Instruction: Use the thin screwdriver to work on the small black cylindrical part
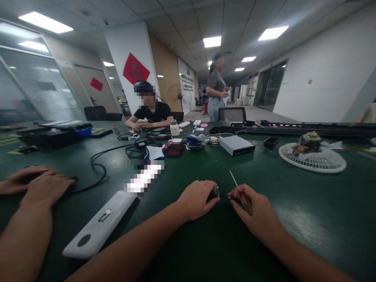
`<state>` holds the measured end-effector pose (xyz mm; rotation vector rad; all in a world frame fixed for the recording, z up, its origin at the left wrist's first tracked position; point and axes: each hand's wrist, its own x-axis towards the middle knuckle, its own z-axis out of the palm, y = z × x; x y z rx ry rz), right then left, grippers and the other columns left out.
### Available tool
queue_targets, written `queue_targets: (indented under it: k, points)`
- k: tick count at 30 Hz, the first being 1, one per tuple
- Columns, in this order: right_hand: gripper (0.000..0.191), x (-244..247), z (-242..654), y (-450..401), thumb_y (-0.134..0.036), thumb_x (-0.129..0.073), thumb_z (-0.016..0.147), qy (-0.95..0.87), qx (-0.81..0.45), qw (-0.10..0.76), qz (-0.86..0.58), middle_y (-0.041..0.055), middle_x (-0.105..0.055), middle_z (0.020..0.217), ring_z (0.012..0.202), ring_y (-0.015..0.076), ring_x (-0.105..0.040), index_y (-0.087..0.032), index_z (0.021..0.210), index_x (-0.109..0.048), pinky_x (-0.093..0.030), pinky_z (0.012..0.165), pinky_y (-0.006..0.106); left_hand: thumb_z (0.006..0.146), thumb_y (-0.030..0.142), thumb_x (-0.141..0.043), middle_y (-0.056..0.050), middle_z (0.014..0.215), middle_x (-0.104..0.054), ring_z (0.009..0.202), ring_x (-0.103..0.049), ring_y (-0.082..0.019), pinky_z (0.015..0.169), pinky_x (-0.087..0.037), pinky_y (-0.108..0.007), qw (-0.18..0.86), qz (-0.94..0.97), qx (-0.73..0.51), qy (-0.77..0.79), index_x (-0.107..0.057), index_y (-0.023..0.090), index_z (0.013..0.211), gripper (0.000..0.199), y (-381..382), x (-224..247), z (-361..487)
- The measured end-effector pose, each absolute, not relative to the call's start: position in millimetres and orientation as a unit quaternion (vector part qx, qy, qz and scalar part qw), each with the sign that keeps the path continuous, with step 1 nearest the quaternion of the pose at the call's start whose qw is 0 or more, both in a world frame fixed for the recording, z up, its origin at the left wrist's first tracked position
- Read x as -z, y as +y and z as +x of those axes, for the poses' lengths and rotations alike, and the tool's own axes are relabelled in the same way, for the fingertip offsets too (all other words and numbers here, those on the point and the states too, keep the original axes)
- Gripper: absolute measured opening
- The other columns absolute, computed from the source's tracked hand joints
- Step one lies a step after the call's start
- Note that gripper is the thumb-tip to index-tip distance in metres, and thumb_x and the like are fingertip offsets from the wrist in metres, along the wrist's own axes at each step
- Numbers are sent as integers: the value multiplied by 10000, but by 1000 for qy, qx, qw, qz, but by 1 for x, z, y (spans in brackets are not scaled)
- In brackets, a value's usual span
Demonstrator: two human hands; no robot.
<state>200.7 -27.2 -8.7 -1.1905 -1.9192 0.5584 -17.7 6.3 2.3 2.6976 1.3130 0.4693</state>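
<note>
Near the middle of the green table (205, 164), my left hand (199, 199) is wrapped round a small dark cylindrical part (216, 192) whose end faces right. Just to its right, my right hand (254, 209) grips a screwdriver by its brownish translucent handle (246, 203). The screwdriver's thin metal shaft (234, 178) points up and away to the left. A tiny dark piece (229, 198) shows between my right thumb and fingertip, too small to make out. My two hands are a short gap apart.
Another person's hands (44, 182) rest at the left beside a black cable (98, 182). A long white device (100, 223) lies left of my forearm. Farther back are a grey box drive (237, 145), a white fan grille (313, 158), a bowl (196, 141) and a seated person (152, 111).
</note>
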Motion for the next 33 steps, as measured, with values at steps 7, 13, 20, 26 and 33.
queue_targets:
  k: [7, 13, 20, 26, 33]
  points:
    - [57, 9, 200, -30, -209, -584, 875, -777, -231, 394, -433, 40, -696, 963, 893, 207, -678, -228, 870, -530, -529, 791, 344, 911, 422, -593, -55, 1057, -649, 961, -604, -225, 801, -433, -344, 55, 926, -137, 348, -550, 205, 1133, 313, 0, -10, -14]
    - [89, 9, 199, -32, -203, -622, 860, -767, -247, 417, -421, 42, -689, 972, 889, 197, -674, -223, 894, -542, -532, 788, 324, 913, 411, -602, -63, 1065, -658, 974, -606, -221, 827, -425, -335, 46, 937, -142, 316, -553, 192, 1142, 321, 0, -10, -13]
    - [100, 9, 200, -31, -208, -643, 832, -767, -203, 393, -465, 20, -666, 858, 763, 192, -649, -222, 899, -571, -507, 687, 313, 915, 396, -603, -67, 1048, -667, 971, -608, -210, 860, -422, -338, 40, 949, -142, 279, -571, 199, 1146, 305, -2, -10, -13]
    - [143, 6, 196, -33, -231, -652, 822, -764, -210, 355, -495, -5, -643, 845, 745, 183, -620, -230, 917, -545, -471, 681, 308, 888, 345, -620, -55, 1022, -673, 956, -605, -195, 875, -418, -338, 38, 946, -173, 272, -586, 186, 1124, 286, -3, -9, -12]
    - [103, 4, 192, -32, -295, -539, 938, -753, -240, 369, -490, 12, -661, 886, 783, 193, -626, -231, 1006, -580, -470, 733, 334, 801, 263, -654, -44, 1026, -663, 958, -587, -211, 885, -405, -363, 33, 915, -204, 347, -605, 209, 1114, 322, -2, -7, -11]
